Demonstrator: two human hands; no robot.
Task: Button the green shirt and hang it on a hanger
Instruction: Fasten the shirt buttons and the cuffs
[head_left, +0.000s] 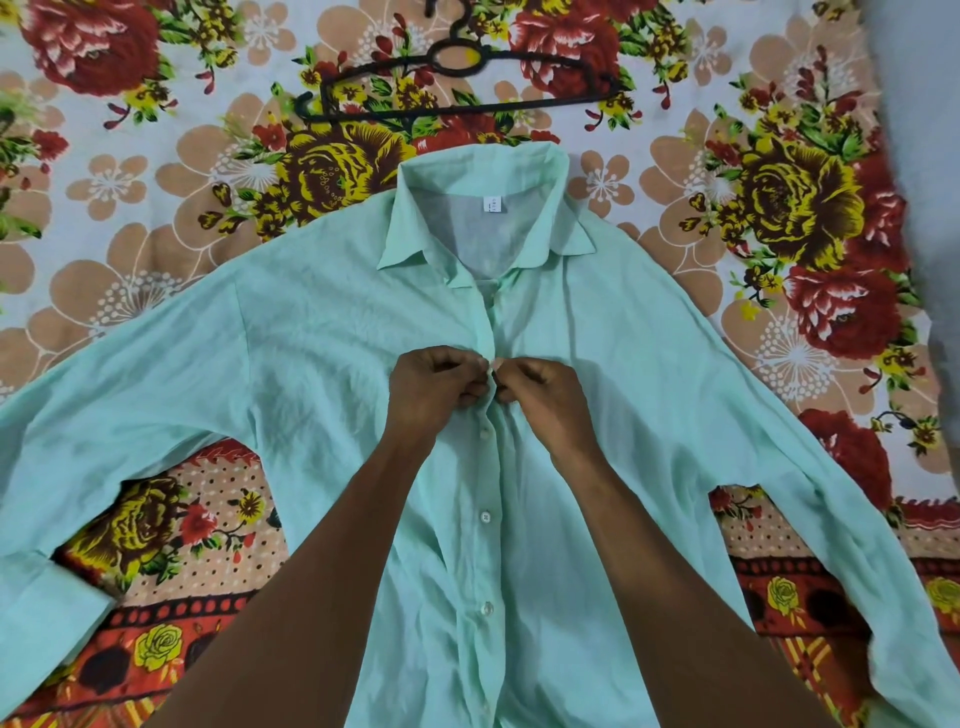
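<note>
Floral bedsheet under green shirt, spread flat front up, sleeves out; black hanger lies above collar, apart; left hand and right hand pinch placket at upper button, lower buttons fastened

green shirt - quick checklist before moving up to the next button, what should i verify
1. Current button seated in its hole: cannot tell, the left hand and right hand cover it where they pinch the placket.
2. Lower buttons closed: ok, three visible ones below the hands look fastened.
3. Placket above the hands: not ok, the green shirt is open up to the collar.
4. Shirt lying flat: ok, front up, sleeves spread on the floral bedsheet, only lightly wrinkled.
5. Hanger ready: ok, it lies on the sheet beyond the collar, apart from the shirt.
</note>
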